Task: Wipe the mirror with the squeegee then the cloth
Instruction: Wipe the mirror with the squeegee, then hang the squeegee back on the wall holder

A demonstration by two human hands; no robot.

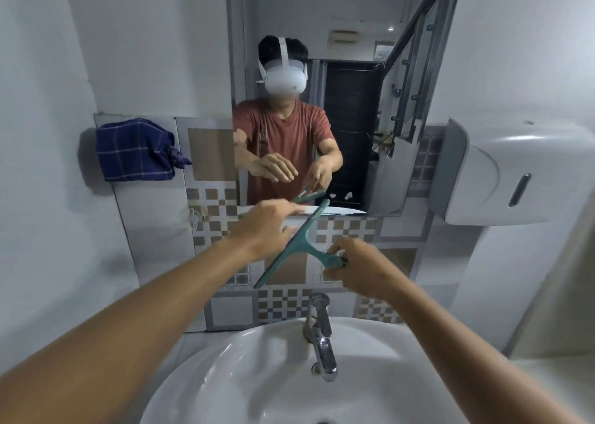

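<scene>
A teal squeegee is held tilted in front of the tiled wall, its blade running from lower left up to the mirror's bottom edge. My right hand grips its handle. My left hand is beside the blade's upper part with fingers spread, touching or nearly touching it. The mirror hangs above the sink and shows my reflection. A dark blue checked cloth hangs on the wall at the left.
A white sink with a chrome tap lies directly below my hands. A white paper dispenser juts out from the right wall. A small hook is fixed on the tiles left of the mirror.
</scene>
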